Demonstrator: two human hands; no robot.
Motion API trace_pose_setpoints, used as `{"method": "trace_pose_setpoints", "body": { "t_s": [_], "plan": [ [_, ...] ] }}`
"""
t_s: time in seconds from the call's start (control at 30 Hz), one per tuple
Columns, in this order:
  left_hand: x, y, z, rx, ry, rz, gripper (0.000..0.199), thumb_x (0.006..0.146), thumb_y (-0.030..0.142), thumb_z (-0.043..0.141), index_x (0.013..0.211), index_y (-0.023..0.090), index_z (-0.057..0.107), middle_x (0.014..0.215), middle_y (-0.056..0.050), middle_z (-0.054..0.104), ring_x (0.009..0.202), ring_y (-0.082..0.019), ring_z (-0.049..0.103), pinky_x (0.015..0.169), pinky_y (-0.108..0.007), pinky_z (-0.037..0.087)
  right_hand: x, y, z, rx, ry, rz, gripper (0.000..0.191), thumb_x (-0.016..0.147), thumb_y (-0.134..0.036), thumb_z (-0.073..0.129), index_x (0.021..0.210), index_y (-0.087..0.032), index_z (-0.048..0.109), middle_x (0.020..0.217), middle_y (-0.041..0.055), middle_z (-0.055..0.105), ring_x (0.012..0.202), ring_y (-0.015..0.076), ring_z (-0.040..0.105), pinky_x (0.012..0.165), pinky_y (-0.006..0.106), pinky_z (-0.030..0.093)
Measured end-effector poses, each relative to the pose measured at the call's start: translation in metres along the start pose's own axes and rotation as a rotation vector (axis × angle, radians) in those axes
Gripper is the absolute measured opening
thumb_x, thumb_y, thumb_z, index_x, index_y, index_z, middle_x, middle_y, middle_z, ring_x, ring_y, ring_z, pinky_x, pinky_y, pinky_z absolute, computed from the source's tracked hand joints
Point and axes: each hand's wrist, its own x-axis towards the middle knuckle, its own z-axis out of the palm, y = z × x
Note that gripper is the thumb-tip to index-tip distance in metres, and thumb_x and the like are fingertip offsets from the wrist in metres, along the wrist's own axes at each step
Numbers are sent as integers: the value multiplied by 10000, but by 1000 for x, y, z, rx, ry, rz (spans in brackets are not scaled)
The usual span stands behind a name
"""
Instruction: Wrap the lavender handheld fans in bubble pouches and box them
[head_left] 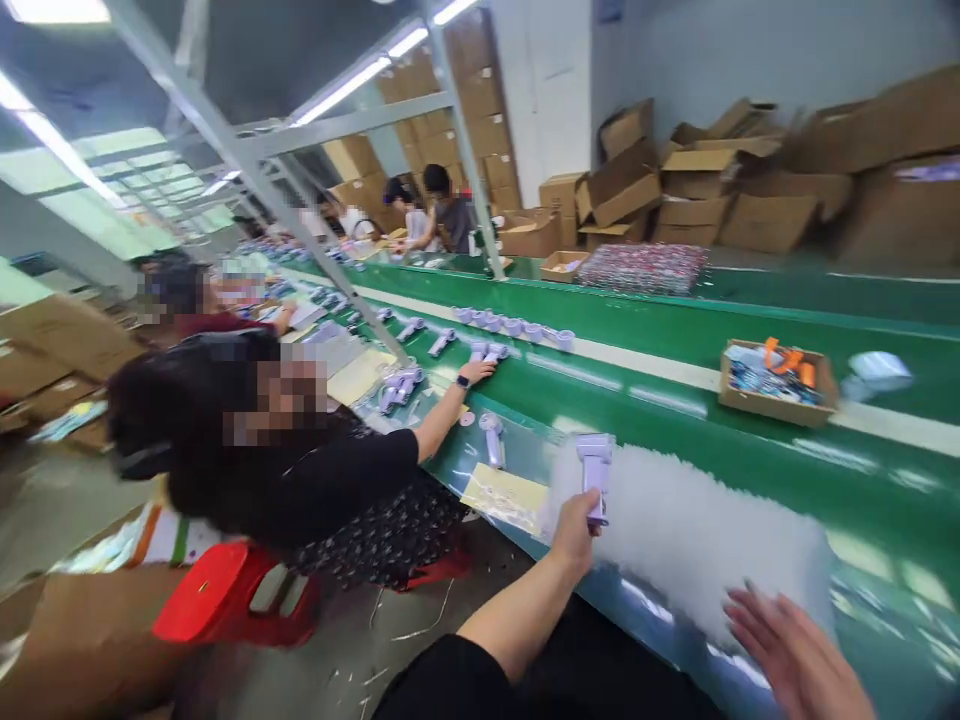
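Near on the green belt [675, 400], left hand [574, 530] gripping one lilac handheld device [595, 472], upright, boxy head, right hand [787, 650] open, fingers spread, over one white foam sheet [697, 530].

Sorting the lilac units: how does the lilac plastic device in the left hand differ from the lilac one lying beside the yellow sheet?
The held lilac plastic device stands upright, gripped by the left hand; the lying lilac device rests flat on the green belt, untouched. The held one looks larger, being nearer. Both share lilac plastic.
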Motion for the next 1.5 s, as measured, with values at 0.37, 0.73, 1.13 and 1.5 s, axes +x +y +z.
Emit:
{"method": "trace_pose_setpoints", "body": {
  "t_s": [0.37,0.73,1.13,1.5],
  "plan": [
    [-90,5,161,862,-923,726,468,937,447,296,871,157,657,834,-76,627,853,-178,534,793,-306,401,-47,-46,-117,533,389,51,352,681,-412,718,948,-189,667,849,42,722,666,178,674,633,280,581],
    [-115,-52,234,1282,-1087,654,232,595,-26,629,505,150,508,748,-124,597,893,-263,524,805,-375,388,-117,0,-202,629,397,228,388,622,-285,782,971,-234,621,828,21,723,685,181,683,624,277,592],
    [-107,-35,229,779,-908,199,105,761,211,567,698,148,512,583,38,517,495,-80,507,526,-222,453,-84,-20,-155,485,81,125,383,747,-290,682,1093,-276,519,813,11,633,715,191,642,452,258,534],
    [-111,-19,215,663,-899,560,151,793,202,534,866,172,663,873,-41,666,812,-156,580,791,-282,456,-103,-8,-141,448,89,92,594,708,-332,719,1212,-285,408,850,6,586,672,187,640,428,265,524]
  ]
}}
